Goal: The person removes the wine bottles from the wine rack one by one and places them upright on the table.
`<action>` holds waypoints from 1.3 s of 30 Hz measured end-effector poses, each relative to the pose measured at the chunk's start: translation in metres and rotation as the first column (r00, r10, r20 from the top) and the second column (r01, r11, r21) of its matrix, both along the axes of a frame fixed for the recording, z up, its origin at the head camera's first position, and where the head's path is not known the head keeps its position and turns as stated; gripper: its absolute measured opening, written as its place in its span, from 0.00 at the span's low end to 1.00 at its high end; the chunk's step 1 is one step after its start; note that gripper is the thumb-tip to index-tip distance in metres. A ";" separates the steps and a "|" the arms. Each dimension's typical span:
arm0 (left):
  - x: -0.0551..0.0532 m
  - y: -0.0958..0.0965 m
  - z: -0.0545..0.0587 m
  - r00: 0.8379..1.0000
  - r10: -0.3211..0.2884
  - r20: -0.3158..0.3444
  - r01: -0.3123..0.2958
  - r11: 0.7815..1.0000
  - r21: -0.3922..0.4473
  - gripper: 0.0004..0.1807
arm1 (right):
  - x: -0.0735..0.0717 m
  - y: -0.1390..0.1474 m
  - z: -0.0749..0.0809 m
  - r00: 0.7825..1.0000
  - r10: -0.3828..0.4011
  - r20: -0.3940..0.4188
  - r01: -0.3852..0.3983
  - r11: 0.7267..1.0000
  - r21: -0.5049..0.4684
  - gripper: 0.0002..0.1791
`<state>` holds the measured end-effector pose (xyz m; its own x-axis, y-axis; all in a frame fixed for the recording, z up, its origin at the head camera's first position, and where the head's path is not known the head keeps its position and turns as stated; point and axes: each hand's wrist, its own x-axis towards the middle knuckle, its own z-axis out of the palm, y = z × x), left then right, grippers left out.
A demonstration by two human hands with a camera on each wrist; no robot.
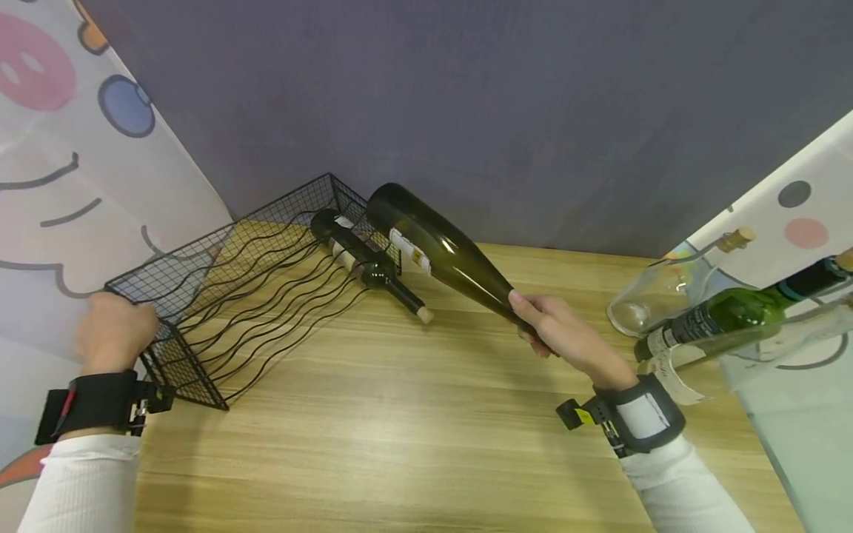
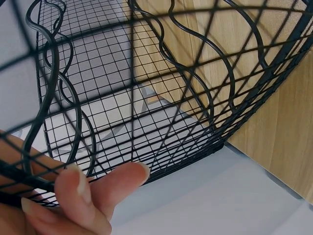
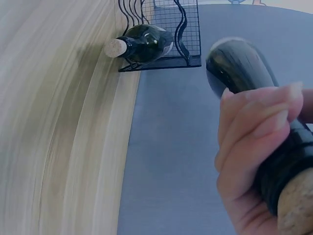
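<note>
My left hand (image 1: 115, 333) grips the near left corner of a black wire wine rack (image 1: 175, 363). In the left wrist view its fingers (image 2: 73, 196) curl around the mesh edge. A dark wine bottle (image 1: 378, 268) with a cork lies in the rack's far end, neck toward me. My right hand (image 1: 563, 333) holds a larger olive-green wine bottle (image 1: 460, 259) by its neck, the base raised and pointing to the rack's far end. In the right wrist view its fingers wrap the neck, with the cork (image 3: 296, 203) at the near end.
On the right stand a clear corked bottle (image 1: 640, 300), a green labelled bottle (image 1: 733, 314) and another clear bottle (image 1: 786, 337). A wooden tabletop (image 1: 373, 444) lies below, with a grey panel (image 1: 466, 111) behind it. Cartoon-printed sheets (image 1: 40, 163) flank both sides.
</note>
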<state>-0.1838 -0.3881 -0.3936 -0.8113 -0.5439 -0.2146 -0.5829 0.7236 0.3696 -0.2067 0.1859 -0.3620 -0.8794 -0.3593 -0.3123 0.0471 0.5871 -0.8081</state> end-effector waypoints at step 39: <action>-0.001 0.002 0.002 1.000 0.001 0.030 0.000 1.000 -0.026 0.34 | -0.008 -0.005 -0.029 0.989 -0.131 0.063 0.131 0.991 -0.001 0.22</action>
<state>-0.1844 -0.3864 -0.3918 -0.8042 -0.5504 -0.2245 -0.5941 0.7324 0.3326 -0.2152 0.1808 -0.3908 -0.8978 -0.2439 -0.3667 0.1742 0.5681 -0.8043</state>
